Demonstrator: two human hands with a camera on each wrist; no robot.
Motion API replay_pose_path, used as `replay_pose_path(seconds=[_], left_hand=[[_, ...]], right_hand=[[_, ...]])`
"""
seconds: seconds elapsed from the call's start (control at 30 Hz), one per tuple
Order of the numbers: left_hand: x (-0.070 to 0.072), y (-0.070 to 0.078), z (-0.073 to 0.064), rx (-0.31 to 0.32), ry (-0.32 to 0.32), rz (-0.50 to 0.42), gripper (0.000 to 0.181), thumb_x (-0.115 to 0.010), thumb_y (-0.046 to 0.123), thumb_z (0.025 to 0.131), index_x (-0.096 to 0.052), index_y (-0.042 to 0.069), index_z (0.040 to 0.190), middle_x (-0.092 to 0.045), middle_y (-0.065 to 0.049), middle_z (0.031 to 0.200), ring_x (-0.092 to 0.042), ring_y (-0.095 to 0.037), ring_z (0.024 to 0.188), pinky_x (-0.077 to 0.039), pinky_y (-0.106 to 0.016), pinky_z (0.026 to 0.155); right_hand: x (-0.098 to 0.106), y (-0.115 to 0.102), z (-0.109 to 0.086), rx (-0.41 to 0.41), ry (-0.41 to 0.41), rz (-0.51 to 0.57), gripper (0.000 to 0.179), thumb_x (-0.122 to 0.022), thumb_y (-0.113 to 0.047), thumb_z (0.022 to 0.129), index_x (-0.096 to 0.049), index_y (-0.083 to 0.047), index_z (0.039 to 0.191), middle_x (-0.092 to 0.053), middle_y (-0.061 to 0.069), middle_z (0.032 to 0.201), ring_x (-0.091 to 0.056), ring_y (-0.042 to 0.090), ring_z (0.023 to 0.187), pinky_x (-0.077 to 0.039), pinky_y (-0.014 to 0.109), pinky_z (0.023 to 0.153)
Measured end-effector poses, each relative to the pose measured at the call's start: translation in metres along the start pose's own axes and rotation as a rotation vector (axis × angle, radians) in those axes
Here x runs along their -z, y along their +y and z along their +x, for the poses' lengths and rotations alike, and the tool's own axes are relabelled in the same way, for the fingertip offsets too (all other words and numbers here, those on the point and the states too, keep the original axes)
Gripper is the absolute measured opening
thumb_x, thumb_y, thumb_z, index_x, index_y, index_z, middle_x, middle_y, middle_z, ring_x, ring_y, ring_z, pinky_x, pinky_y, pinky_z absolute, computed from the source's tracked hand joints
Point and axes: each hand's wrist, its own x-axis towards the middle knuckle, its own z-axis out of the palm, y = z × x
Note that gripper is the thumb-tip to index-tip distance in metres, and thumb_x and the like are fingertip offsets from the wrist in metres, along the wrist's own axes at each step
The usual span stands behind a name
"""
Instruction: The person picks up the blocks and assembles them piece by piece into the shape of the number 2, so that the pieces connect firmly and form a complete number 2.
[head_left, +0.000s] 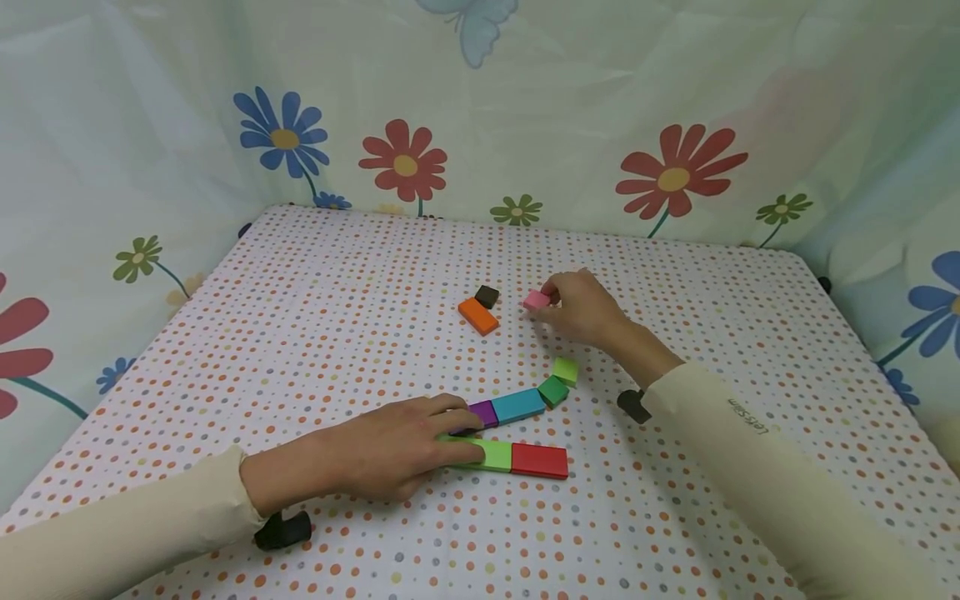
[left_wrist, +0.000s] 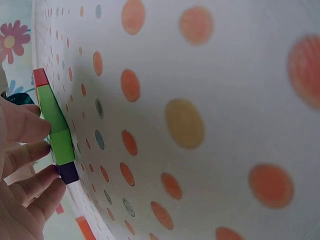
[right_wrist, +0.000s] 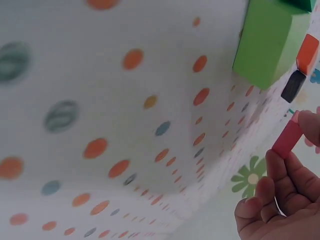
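My right hand [head_left: 588,308] pinches a small pink block [head_left: 536,300] between thumb and fingers, at or just above the dotted surface. To its left lie a black block [head_left: 487,297] and an orange block [head_left: 478,317], touching. My left hand [head_left: 382,446] rests its fairly straight fingers on the left ends of two block rows. One row has a purple block [head_left: 483,413], a blue block [head_left: 518,406], a dark green block [head_left: 553,391] and a light green block [head_left: 566,371], bending away. The nearer row shows a light green block [head_left: 495,455] against a red block [head_left: 539,461]; its left end is partly covered.
A white cloth [head_left: 337,333] with coloured dots covers the table. Behind it and at both sides hangs a flowered curtain [head_left: 525,125]. Dark devices show at both wrists, such as the black wrist mount [head_left: 283,530] under the left sleeve.
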Motion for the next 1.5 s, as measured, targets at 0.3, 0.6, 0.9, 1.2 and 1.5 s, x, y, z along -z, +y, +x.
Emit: replay_pose_path(seconds=[0.3,0.6,0.9,1.2,1.5], left_hand=[[0.0,-0.002,-0.002,-0.005,0.011,0.002,0.041,-0.061,0.01,0.096,-0.06,0.028,0.132,-0.053,-0.002,0.143,-0.047,-0.021,0.133,-0.045,-0.038,0.11],[0.001,-0.001,0.0,0.002,0.01,-0.016,0.043,-0.06,0.009,0.096,-0.059,0.028,0.134,-0.053,-0.001,0.143,-0.046,-0.021,0.134,-0.044,-0.037,0.11],[0.0,-0.001,-0.002,0.001,-0.011,-0.009,0.043,-0.06,0.01,0.096,-0.059,0.028,0.135,-0.052,-0.001,0.145,-0.046,-0.021,0.135,-0.044,-0.038,0.111],[0.0,0.0,-0.001,0.008,-0.006,-0.015,0.044,-0.06,0.009,0.096,-0.059,0.028,0.135,-0.052,-0.002,0.145,-0.046,-0.022,0.135,-0.044,-0.037,0.11],[0.001,0.0,-0.001,0.01,-0.004,-0.018,0.043,-0.06,0.009,0.096,-0.059,0.028,0.134,-0.053,-0.001,0.144,-0.046,-0.022,0.135,-0.044,-0.037,0.11]], right_hand=[[0.01,0.013,-0.017,0.024,0.043,-0.002,0.033,-0.071,-0.019,0.094,-0.066,0.001,0.12,-0.064,0.016,0.114,-0.048,0.03,0.103,-0.048,0.04,0.078],[0.019,0.009,-0.029,0.074,0.044,0.001,0.035,-0.073,-0.016,0.093,-0.066,0.002,0.123,-0.064,0.017,0.116,-0.049,0.033,0.11,-0.048,0.045,0.084],[0.022,0.016,-0.046,0.138,0.029,-0.027,0.039,-0.073,-0.011,0.093,-0.065,0.003,0.128,-0.064,0.017,0.119,-0.047,0.036,0.116,-0.048,0.049,0.091],[0.013,0.025,-0.049,0.155,0.005,-0.113,0.036,-0.074,-0.008,0.091,-0.067,0.001,0.126,-0.067,0.016,0.119,-0.049,0.034,0.116,-0.049,0.05,0.096],[0.009,0.035,-0.049,0.182,-0.002,-0.112,0.036,-0.074,-0.007,0.09,-0.069,0.001,0.125,-0.068,0.016,0.12,-0.05,0.033,0.114,-0.049,0.049,0.094]])
